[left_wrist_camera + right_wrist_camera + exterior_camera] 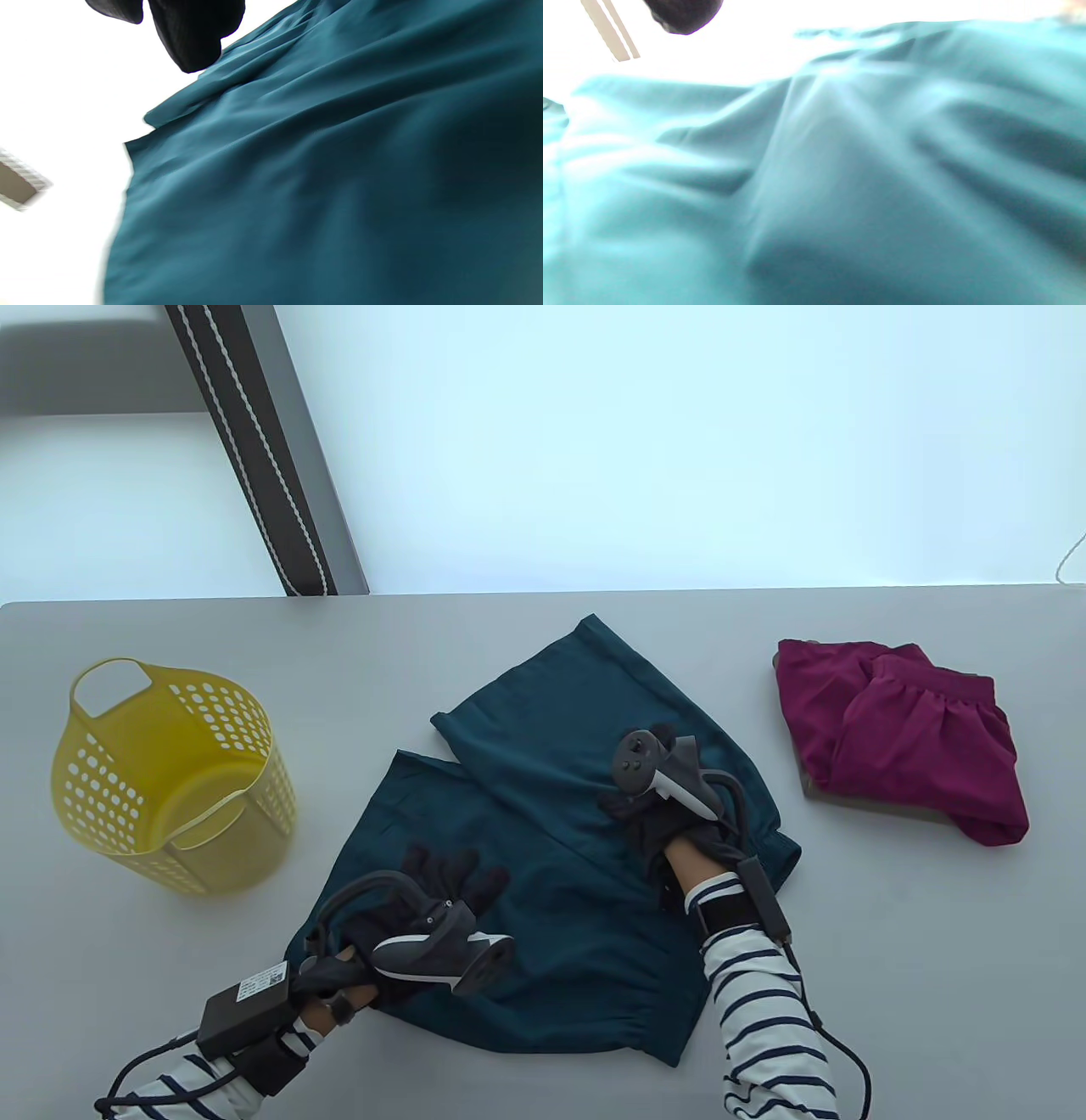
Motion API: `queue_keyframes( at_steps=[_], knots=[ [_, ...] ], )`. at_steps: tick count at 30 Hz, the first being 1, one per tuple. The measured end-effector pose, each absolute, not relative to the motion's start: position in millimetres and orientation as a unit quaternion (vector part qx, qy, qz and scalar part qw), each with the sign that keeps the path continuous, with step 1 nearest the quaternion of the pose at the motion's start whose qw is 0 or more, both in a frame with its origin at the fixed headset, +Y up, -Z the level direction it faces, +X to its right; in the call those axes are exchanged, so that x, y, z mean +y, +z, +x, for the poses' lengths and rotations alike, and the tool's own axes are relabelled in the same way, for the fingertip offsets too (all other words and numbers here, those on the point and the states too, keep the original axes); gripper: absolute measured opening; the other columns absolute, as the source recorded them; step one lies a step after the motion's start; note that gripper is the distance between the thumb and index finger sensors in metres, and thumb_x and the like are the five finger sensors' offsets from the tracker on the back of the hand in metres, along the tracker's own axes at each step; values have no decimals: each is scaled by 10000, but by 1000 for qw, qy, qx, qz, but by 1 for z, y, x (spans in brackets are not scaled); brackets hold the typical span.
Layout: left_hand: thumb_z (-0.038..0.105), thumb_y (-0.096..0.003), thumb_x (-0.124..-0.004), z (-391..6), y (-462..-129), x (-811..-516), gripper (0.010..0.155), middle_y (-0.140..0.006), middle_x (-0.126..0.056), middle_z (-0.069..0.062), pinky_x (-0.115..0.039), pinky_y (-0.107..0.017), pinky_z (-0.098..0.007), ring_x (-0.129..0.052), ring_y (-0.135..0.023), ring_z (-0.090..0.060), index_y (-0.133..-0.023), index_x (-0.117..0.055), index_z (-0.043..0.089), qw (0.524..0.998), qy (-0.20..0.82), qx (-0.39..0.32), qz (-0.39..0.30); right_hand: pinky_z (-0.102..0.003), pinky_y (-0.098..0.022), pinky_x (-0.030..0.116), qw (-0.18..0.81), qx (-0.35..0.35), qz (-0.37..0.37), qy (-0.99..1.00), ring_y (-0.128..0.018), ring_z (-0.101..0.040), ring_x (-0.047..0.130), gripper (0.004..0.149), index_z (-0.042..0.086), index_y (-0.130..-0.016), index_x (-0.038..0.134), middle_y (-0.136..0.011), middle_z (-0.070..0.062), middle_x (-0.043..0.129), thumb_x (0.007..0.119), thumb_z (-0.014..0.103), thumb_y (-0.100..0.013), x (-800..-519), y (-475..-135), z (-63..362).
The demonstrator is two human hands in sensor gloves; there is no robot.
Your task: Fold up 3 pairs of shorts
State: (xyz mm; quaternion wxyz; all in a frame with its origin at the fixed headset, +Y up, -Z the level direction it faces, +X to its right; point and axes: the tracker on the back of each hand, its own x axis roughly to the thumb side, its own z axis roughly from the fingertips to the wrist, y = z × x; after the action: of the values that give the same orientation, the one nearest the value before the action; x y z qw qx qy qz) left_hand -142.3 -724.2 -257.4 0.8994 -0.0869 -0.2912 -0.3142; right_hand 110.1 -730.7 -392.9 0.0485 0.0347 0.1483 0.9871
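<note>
Teal shorts (551, 848) lie spread flat mid-table, thin smooth woven fabric, soft ripples, gathered elastic waistband along the near edge, two legs fanning toward the far side, one leg overlapping the other. Left hand (424, 899) rests flat on the left leg, black knit-glove fingers (462, 874) straight and slightly splayed, holding nothing. Right hand (657, 806) presses on the right leg near the crotch; its fingers are mostly hidden under the tracker, so cannot tell whether they are curled or flat. Wrist views: blurred teal cloth close up, dark fingertip at the top edge.

Magenta shorts (908, 729) sit folded at the right, crinkly elastic waist on top, apparently two pairs stacked on a brownish layer. Yellow plastic basket (161, 772) at the left, round, perforated wall, loop handle. Table (254, 645) is matte pale grey; bright whitish floor beyond, dark strip with white braided cords at upper left.
</note>
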Motion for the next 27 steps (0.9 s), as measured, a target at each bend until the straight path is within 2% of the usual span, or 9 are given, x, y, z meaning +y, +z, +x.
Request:
queue_keyframes(
  at_steps=[3,6,7,8,9,15,19,21,27],
  knots=[
    [561,-410,-270,-157,-273,-737,940,-1149,-538,-353,-609,-692,-694,-843,-933,-485,-1088,-215,-88,891,-366,-235,-129,-524,-485,755,2,144,32,989,-722,-510,839,733,34,-1050,425,-913,-361,663,573,498,-502,-715,-384,117],
    [535,-408,-251,-168,-281,-751,906,-1129,-570,-351,-631,-677,-697,-875,-906,-482,-1003,-711,30,883,-360,-204,-221,-459,-305,855,-29,256,20,966,-476,-424,1026,696,-34,-970,639,-714,-343,893,589,480,-504,-731,-380,118],
    [535,-409,-254,-169,-281,-752,912,-1126,-560,-353,-630,-679,-695,-870,-905,-471,-980,-706,-14,882,-343,-209,-248,-448,-287,860,-39,297,28,954,-455,-409,1031,697,-40,-967,640,-708,-344,890,587,479,-506,-739,-379,117],
    [537,-413,-269,-170,-279,-752,914,-1122,-543,-358,-626,-679,-690,-860,-902,-458,-970,-683,-58,884,-321,-216,-263,-448,-301,851,-45,342,46,938,-481,-427,1002,725,-97,-953,555,-675,-412,798,590,474,-506,-750,-380,114],
    [543,-413,-288,-171,-275,-749,903,-1121,-565,-350,-623,-681,-694,-865,-898,-461,-962,-704,-41,887,-318,-220,-251,-439,-302,855,-84,304,40,948,-462,-426,1004,772,-156,-922,526,-641,-427,792,591,484,-494,-751,-380,109],
    [619,-392,-348,-184,-255,-738,819,-1141,-626,-213,-618,-715,-660,-863,-934,-409,-959,-694,140,866,-271,-294,-299,-621,-489,679,-89,290,27,953,-670,-671,739,837,-42,-1038,285,-856,-537,511,551,529,-488,-760,-392,96],
    [642,-388,-398,-203,-246,-738,737,-1169,-523,-186,-563,-729,-678,-769,-976,-422,-978,-633,268,865,-191,-320,-336,-683,-604,219,26,334,20,942,-812,-679,71,823,45,-984,-43,-912,-423,-52,457,488,-503,-781,-401,102],
    [648,-384,-402,-211,-246,-740,717,-1182,-477,-165,-546,-736,-677,-722,-991,-401,-981,-595,301,869,-183,-322,-328,-646,-588,86,76,332,11,940,-798,-612,-67,809,96,-971,-82,-896,-350,-149,455,486,-509,-785,-402,107],
    [645,-387,-406,-211,-246,-742,697,-1182,-472,-164,-543,-736,-677,-714,-985,-394,-970,-593,312,870,-181,-323,-326,-633,-608,133,54,271,33,960,-812,-581,-66,878,88,-899,-205,-901,-310,-165,435,533,-496,-781,-395,113]
  ],
)
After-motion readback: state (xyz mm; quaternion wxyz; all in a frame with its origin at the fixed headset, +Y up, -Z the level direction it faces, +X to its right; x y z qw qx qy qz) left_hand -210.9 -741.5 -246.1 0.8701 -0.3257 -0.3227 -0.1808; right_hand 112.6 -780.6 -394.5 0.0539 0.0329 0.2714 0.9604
